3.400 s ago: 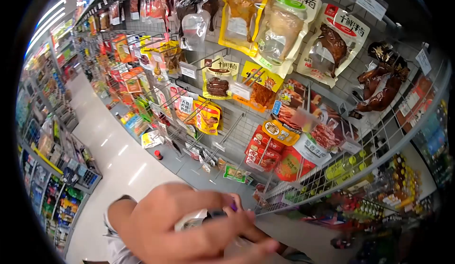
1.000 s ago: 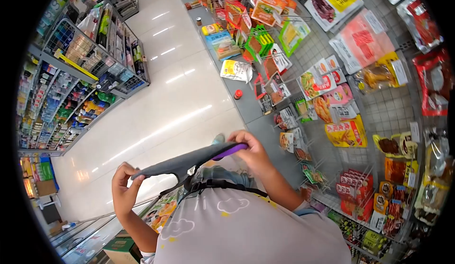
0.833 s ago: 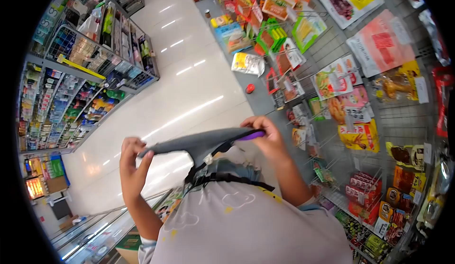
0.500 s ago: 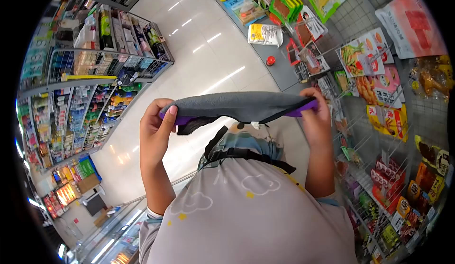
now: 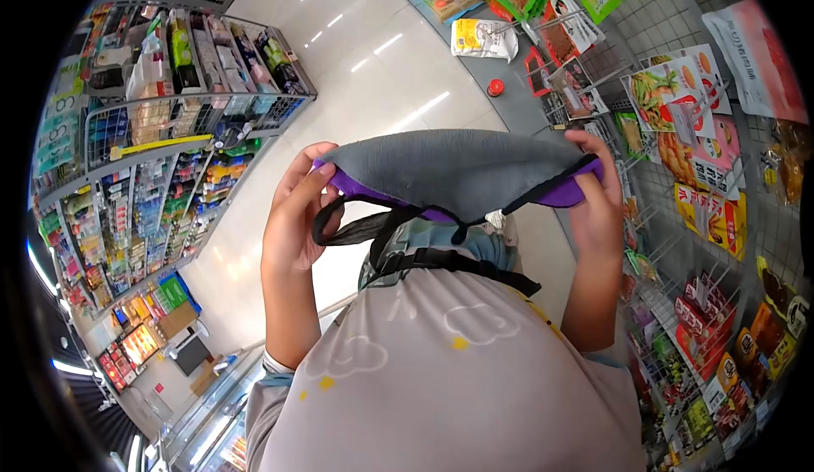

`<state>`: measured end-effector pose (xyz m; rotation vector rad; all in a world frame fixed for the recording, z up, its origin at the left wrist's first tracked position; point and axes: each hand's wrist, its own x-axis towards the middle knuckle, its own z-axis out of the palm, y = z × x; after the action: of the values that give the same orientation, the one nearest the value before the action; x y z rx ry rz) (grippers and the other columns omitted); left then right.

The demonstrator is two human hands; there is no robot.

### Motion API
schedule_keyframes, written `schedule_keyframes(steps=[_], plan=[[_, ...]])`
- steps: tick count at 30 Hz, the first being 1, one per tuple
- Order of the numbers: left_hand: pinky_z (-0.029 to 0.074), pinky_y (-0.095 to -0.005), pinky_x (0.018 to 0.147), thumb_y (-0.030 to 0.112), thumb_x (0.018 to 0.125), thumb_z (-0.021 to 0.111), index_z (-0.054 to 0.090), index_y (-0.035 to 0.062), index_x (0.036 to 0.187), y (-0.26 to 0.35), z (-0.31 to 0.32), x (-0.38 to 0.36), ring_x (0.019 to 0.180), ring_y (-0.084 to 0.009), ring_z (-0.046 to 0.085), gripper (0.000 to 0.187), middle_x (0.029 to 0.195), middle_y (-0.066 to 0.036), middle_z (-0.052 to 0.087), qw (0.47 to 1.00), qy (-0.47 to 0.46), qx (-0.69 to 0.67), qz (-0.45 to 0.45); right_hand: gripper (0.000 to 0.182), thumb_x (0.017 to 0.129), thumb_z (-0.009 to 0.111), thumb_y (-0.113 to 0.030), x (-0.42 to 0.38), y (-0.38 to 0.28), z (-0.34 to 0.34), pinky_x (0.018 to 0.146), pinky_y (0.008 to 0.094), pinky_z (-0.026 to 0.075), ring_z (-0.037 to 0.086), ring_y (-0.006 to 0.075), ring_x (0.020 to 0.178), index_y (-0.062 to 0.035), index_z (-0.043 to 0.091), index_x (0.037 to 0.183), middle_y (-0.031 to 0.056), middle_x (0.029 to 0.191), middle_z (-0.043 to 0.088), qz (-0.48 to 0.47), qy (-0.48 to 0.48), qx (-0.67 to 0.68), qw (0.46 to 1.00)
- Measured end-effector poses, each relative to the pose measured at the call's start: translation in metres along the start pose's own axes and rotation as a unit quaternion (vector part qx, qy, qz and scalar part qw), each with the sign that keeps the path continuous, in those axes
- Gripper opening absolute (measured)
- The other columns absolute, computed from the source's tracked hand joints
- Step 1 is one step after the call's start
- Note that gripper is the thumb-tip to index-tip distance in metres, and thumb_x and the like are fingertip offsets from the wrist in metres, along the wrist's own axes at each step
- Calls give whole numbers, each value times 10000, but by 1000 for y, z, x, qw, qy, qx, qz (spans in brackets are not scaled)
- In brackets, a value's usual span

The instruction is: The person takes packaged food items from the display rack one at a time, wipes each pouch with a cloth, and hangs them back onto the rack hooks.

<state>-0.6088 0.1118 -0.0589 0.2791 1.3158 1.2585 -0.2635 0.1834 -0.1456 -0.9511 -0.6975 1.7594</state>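
A grey cloth piece (image 5: 458, 167) with purple and black edging is stretched between my two hands in front of my body. My left hand (image 5: 301, 201) pinches its left end, thumb on the near side. At its right end, my right hand (image 5: 596, 201) grips the purple corner between thumb and fingers. A black strap (image 5: 360, 228) loops down beside my left hand. Near the lower edge of the cloth is a small white tag (image 5: 495, 217). Behind it, a black belt (image 5: 432, 258) crosses my waist over a light shirt (image 5: 441, 379).
Shelves of packaged goods (image 5: 170, 141) stand on the left across a shiny tiled floor (image 5: 373, 73). On the right is a wire rack (image 5: 661, 73) with hanging food packets. A grey ledge (image 5: 475, 69) holds a white-yellow bag (image 5: 483, 39) and a red-capped jar (image 5: 495, 88).
The cloth has opened out, so more of its grey face shows, and its top edge is higher. Both hands have moved slightly right, and the black strap now hangs in a clear loop.
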Motion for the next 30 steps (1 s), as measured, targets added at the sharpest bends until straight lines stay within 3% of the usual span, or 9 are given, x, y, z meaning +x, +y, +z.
schedule_keyframes(steps=[6, 14, 16, 18, 19, 24, 26, 28, 30], plan=[[287, -183, 333, 73, 1005, 554, 518, 35, 1296, -8, -2, -2, 403, -57, 431, 295, 953, -70, 654, 997, -19, 16, -76, 438, 950, 456, 64, -2, 14, -3, 1018, 281, 437, 582, 138, 1122, -5, 546, 1373, 65, 1320, 573, -90, 118, -188, 971], [290, -200, 333, 83, 1019, 566, 565, 24, 1271, -17, 6, 35, 418, -21, 421, 259, 935, -27, 660, 988, -52, 117, -87, 384, 975, 451, 31, -28, 17, -19, 986, 273, 456, 597, 135, 1085, -6, 570, 1338, 75, 1225, 603, 5, 150, -19, 988], [376, -178, 417, 45, 1007, 594, 601, 2, 1257, -19, 10, 48, 510, -8, 494, 253, 944, -26, 681, 983, -97, 125, -96, 356, 980, 508, 23, -34, 16, -25, 960, 257, 463, 601, 121, 1062, -11, 575, 1329, 67, 1177, 623, 4, 181, 22, 983], [443, -172, 528, 17, 996, 608, 657, -20, 1179, -28, 18, 64, 618, -13, 567, 193, 980, -29, 711, 938, -163, 304, -19, 347, 978, 544, 12, -38, 13, -23, 954, 252, 462, 598, 113, 1059, -14, 580, 1322, 65, 1172, 626, -25, 211, -31, 977], [495, -184, 682, -16, 973, 654, 698, -20, 1113, -21, 23, 71, 768, -37, 624, 148, 968, -17, 713, 924, -198, 323, -55, 341, 975, 580, 1, -41, 13, -21, 949, 248, 461, 595, 104, 1055, -16, 585, 1315, 63, 1167, 628, -45, 236, -84, 967], [519, -228, 831, -8, 959, 689, 700, -2, 1107, 0, 41, 119, 892, -75, 648, 149, 969, -25, 697, 862, -290, 412, -61, 315, 950, 631, 7, -57, 9, -24, 936, 256, 453, 578, 106, 1035, -13, 616, 1265, 52, 1160, 620, -137, 260, -134, 946], [527, -242, 814, -25, 954, 679, 704, 16, 1099, 9, 54, 134, 856, -65, 655, 153, 973, -13, 716, 819, -347, 442, 113, 301, 939, 630, 22, -54, 5, -20, 932, 259, 448, 572, 115, 1030, -8, 630, 1238, 53, 1157, 616, -193, 284, -179, 922], [516, -281, 923, -70, 939, 657, 702, 17, 1155, 27, 72, 142, 982, -117, 667, 237, 1043, -49, 725, 782, -355, 485, 168, 283, 898, 639, 53, -52, 0, -9, 932, 261, 434, 570, 140, 1049, 5, 653, 1176, 68, 1156, 612, -272, 246, -315, 875], [514, -282, 927, -76, 937, 651, 706, 20, 1160, 41, 88, 152, 1001, -129, 665, 249, 1054, -56, 728, 765, -358, 495, 205, 278, 867, 617, 103, -53, -3, 4, 939, 266, 427, 572, 158, 1062, 14, 666, 1126, 87, 1160, 611, -265, 256, -291, 883]])
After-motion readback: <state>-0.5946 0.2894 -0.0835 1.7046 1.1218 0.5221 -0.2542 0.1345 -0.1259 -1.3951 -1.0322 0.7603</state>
